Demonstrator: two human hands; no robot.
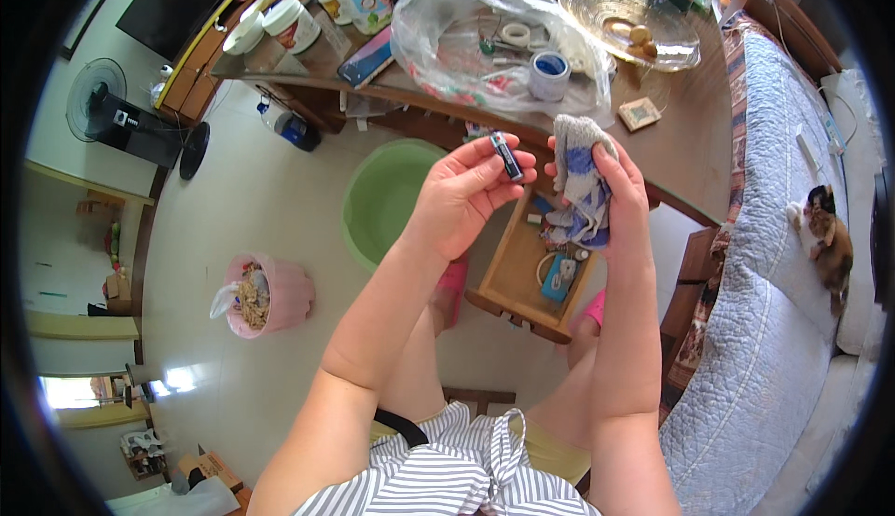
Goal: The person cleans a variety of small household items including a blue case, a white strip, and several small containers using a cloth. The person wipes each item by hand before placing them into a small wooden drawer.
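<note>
Between the thumb and fingers of my left hand [470, 191] is a dark cylindrical battery [506, 156], held tilted. My right hand [628, 184] grips a grey and blue knitted cloth [582, 159], which looks like a work glove and hangs downward in folds. Both hands are raised side by side in front of the table edge, a short gap apart. Below them a wooden drawer [500, 282] is pulled out. Inside it lie a blue item [554, 285] and several small things, partly hidden by the cloth and my right hand.
On the wooden table [689, 138] lie a clear plastic bag [447, 47] with tape rolls, a phone [367, 58], plastic tubs [290, 23] and a glass platter [594, 5]. A green basin [377, 201] and pink waste bin [294, 299] stand on the floor. A cat [828, 236] rests on the sofa [755, 348].
</note>
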